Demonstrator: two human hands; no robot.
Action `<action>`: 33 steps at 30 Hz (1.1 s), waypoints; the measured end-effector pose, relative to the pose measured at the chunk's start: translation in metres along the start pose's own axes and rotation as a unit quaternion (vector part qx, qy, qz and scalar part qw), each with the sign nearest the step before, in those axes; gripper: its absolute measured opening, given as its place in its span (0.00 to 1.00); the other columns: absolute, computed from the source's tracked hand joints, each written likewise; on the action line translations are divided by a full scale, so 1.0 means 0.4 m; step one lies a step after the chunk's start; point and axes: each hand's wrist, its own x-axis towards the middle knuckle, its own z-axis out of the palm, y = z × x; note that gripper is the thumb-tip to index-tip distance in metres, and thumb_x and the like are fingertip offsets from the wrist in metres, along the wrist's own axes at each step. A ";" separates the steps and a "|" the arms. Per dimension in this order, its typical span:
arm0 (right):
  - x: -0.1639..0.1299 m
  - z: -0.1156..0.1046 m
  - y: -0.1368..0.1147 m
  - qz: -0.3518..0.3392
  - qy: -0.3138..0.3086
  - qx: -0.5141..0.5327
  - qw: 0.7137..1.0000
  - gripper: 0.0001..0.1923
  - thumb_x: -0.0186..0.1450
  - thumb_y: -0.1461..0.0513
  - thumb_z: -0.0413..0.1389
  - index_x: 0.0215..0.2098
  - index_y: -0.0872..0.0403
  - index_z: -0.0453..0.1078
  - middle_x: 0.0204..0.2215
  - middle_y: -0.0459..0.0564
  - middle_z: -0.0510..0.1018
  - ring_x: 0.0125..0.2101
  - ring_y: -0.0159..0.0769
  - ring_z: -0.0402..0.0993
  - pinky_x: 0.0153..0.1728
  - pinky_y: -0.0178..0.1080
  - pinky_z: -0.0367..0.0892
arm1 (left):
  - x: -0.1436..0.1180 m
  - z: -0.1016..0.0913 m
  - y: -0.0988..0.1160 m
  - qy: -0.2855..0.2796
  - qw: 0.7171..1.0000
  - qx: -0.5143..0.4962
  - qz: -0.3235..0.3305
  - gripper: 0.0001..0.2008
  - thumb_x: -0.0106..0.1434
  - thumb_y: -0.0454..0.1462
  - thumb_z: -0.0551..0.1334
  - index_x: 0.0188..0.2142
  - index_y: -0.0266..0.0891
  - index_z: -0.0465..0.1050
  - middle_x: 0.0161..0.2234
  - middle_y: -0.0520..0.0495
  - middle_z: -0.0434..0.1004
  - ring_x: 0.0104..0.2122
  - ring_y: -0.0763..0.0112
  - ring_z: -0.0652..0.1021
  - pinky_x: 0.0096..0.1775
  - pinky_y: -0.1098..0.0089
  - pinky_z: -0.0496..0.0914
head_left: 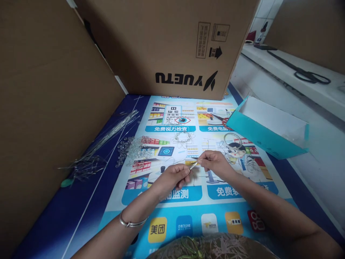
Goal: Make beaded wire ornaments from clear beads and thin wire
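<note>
Both hands, L (175,177) & R (214,163), pinch thin pin (193,165) betw. fingertips above poster (185,201), beads (134,148) nearby.

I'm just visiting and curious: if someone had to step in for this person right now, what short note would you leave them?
Left hand: pinched on the near end of a thin metal pin, held above the printed mat.
Right hand: fingertips pinched at the pin's far tip; whether a bead sits there is too small to tell.
Supplies: clear beads heaped left of the hands, a bundle of long wires further left.
Done: one small beaded wire piece lies on the mat beyond the hands, with a ring to its right.
Left: most beads and wires are unused. A teal box lies open on the right.
</note>
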 end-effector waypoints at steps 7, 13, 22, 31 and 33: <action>-0.001 -0.017 -0.018 0.001 0.025 -0.031 0.999 0.08 0.56 0.58 0.56 0.26 0.55 0.68 0.15 0.41 0.67 0.16 0.24 0.61 0.18 0.30 0.58 | -0.001 -0.009 0.001 -0.003 1.000 0.023 -0.001 0.16 0.56 0.47 0.59 0.29 0.34 0.68 0.22 0.51 0.70 0.15 0.83 0.62 0.16 0.78 0.53; 0.007 -0.044 -0.026 -0.018 0.058 -0.076 0.995 0.09 0.56 0.57 0.55 0.26 0.55 0.68 0.16 0.42 0.67 0.17 0.25 0.62 0.19 0.30 0.57 | 0.002 -0.022 -0.002 0.002 0.996 0.084 0.004 0.16 0.58 0.47 0.57 0.29 0.33 0.69 0.22 0.49 0.71 0.15 0.82 0.62 0.16 0.78 0.54; 0.013 -0.070 -0.040 -0.010 0.057 -0.071 0.996 0.09 0.56 0.57 0.54 0.28 0.56 0.68 0.16 0.41 0.67 0.16 0.24 0.60 0.18 0.29 0.56 | 0.004 -0.024 -0.003 0.054 0.959 0.274 0.049 0.14 0.61 0.43 0.53 0.29 0.36 0.70 0.21 0.51 0.72 0.18 0.77 0.69 0.22 0.76 0.61; 0.017 -0.093 -0.051 -0.016 0.033 -0.091 0.995 0.10 0.56 0.57 0.54 0.28 0.57 0.67 0.17 0.42 0.67 0.18 0.25 0.62 0.21 0.30 0.58 | -0.001 -0.009 -0.013 0.101 0.843 0.481 0.218 0.10 0.60 0.36 0.55 0.37 0.43 0.75 0.35 0.47 0.75 0.38 0.66 0.72 0.41 0.68 0.65; 0.020 -0.093 -0.045 -0.012 0.034 -0.085 0.996 0.10 0.56 0.57 0.54 0.28 0.57 0.67 0.17 0.41 0.67 0.18 0.25 0.62 0.20 0.30 0.57 | -0.001 -0.011 -0.014 0.106 0.850 0.476 0.202 0.10 0.60 0.36 0.56 0.37 0.43 0.75 0.35 0.47 0.76 0.37 0.66 0.73 0.40 0.69 0.65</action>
